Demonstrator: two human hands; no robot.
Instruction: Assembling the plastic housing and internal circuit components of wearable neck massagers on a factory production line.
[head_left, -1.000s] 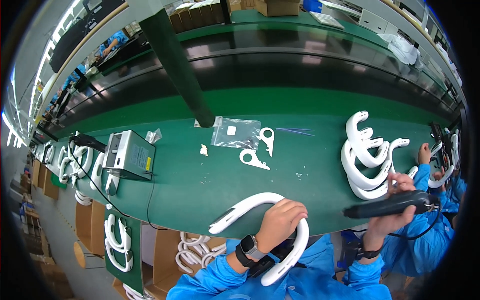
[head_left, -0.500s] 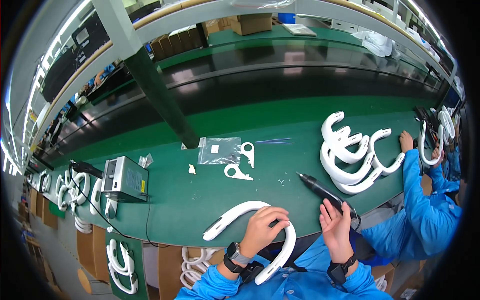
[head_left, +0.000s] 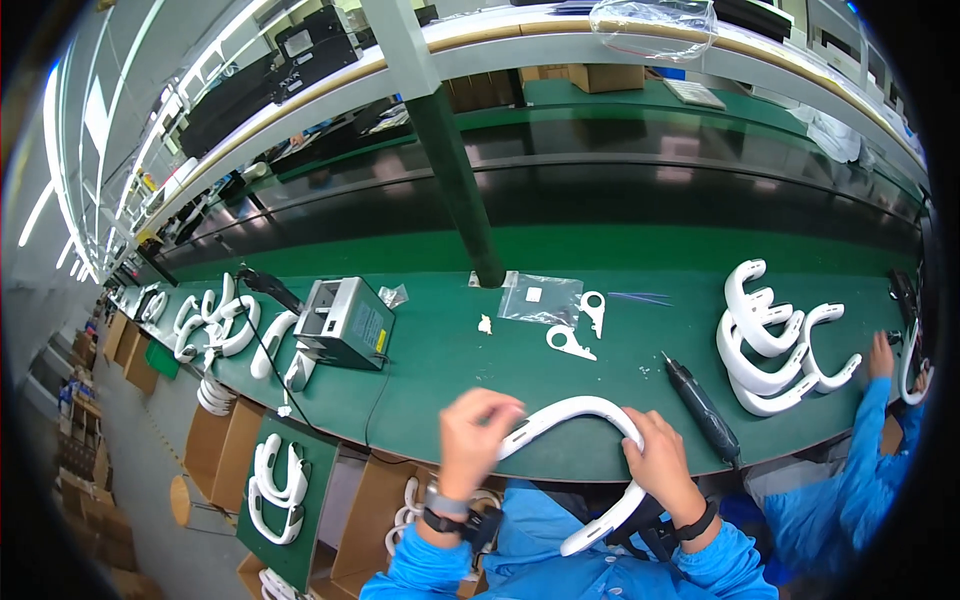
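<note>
A white U-shaped shell (head_left: 585, 407) with dark slots at its ends stands at the table's near edge, in front of my body. My right hand (head_left: 662, 462) is closed round the right side of its curve. By the shell's left end is my left hand (head_left: 472, 440), its fingers bent and smeared by motion; whether they touch the shell or hold something small cannot be made out. A black electric screwdriver (head_left: 702, 410) lies on the green table (head_left: 440, 350) to the right, tip pointing away from me. Tiny white bits (head_left: 648, 370) lie near that tip.
Two white ring-shaped parts (head_left: 570, 343) lie beside a clear bag (head_left: 540, 302) and tweezers (head_left: 640, 297). White curved shells (head_left: 765, 345) are piled at right, near a co-worker's hand (head_left: 881, 355). A grey boxy device (head_left: 345, 322) stands left; a green post (head_left: 455, 190) rises behind.
My right hand has left its place by the screwdriver and taken hold of the shell. My left hand has moved off the curve to its left end. The view has swung left.
</note>
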